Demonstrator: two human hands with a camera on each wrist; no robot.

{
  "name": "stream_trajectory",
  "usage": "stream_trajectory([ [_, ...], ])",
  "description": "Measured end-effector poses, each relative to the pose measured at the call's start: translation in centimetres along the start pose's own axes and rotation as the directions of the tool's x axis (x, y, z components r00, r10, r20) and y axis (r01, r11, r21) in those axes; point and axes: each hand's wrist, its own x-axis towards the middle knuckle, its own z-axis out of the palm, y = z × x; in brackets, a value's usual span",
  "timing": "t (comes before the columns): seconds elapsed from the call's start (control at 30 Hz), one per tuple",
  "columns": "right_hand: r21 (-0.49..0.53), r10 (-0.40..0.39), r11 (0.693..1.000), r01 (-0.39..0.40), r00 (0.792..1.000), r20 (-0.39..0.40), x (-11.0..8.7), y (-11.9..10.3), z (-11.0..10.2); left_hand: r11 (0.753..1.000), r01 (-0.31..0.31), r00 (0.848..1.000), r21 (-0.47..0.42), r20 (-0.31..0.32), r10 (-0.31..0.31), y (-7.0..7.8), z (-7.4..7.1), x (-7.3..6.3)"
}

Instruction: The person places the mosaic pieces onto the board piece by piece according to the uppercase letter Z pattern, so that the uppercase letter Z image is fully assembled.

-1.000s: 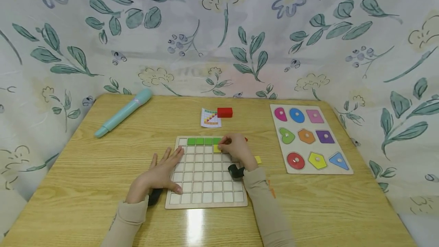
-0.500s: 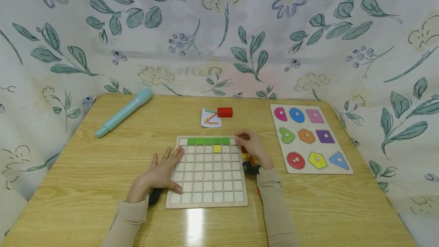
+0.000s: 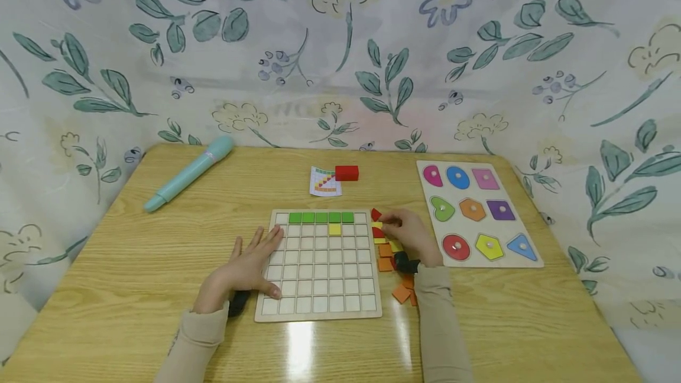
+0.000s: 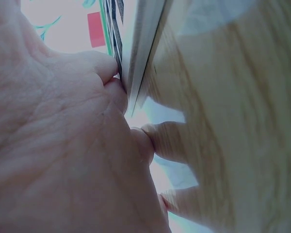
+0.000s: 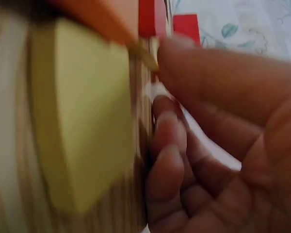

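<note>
A pale wooden grid board [image 3: 319,279] lies on the table. Green square tiles [image 3: 321,217] run along its top row, and one yellow tile [image 3: 334,229] sits just below them. My left hand [image 3: 247,268] rests spread on the board's left edge, thumb and fingertips over it. Right of the board, my right hand [image 3: 412,232] is among loose tiles, fingers bent, beside a red piece [image 3: 376,215]. In the right wrist view the thumb tip is at a thin yellow edge, and a larger yellow tile [image 5: 92,116] lies nearer; whether anything is pinched is hidden.
Several orange tiles [image 3: 385,257] lie along the board's right side and below the right wrist. Behind the board are a printed pattern card [image 3: 324,183] and a red block [image 3: 347,173]. A knob shape puzzle [image 3: 495,232] lies right, a teal microphone-shaped object [image 3: 188,174] back left.
My right hand has let go of the yellow tile on the board and moved right, off the board to the loose tiles. The left hand has stayed in place.
</note>
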Motion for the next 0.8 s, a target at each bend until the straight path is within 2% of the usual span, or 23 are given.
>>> stream_trajectory([
  [0.2,-0.07,-0.053,0.996,0.054,0.998,0.026,0.0,0.1,-0.1,1.0,0.009,1.0,0.01,0.002,-0.009,-0.2,0.1,0.1],
  [0.4,0.003,-0.003,1.0,0.003,1.0,0.013,0.2,-0.2,0.2,1.0,0.005,1.0,0.005,-0.001,-0.005,-0.2,0.0,0.1],
  [0.5,0.026,0.044,0.999,-0.043,0.999,-0.029,0.3,-0.4,0.3,1.0,-0.001,1.0,-0.002,-0.005,0.001,-0.1,-0.1,0.0],
  [0.63,-0.004,0.078,0.997,-0.079,0.987,-0.14,0.4,-1.0,0.6,1.0,-0.002,1.0,-0.004,-0.002,0.002,0.1,-0.1,0.0],
  [0.73,0.002,0.072,0.997,-0.073,0.977,-0.2,0.6,-1.6,1.2,1.0,-0.006,1.0,-0.011,0.0,0.006,0.1,-0.1,0.0],
  [0.8,0.053,0.068,0.997,-0.059,0.978,-0.195,0.7,-2.3,1.8,1.0,-0.009,1.0,-0.018,0.0,0.009,0.0,-0.1,0.0],
])
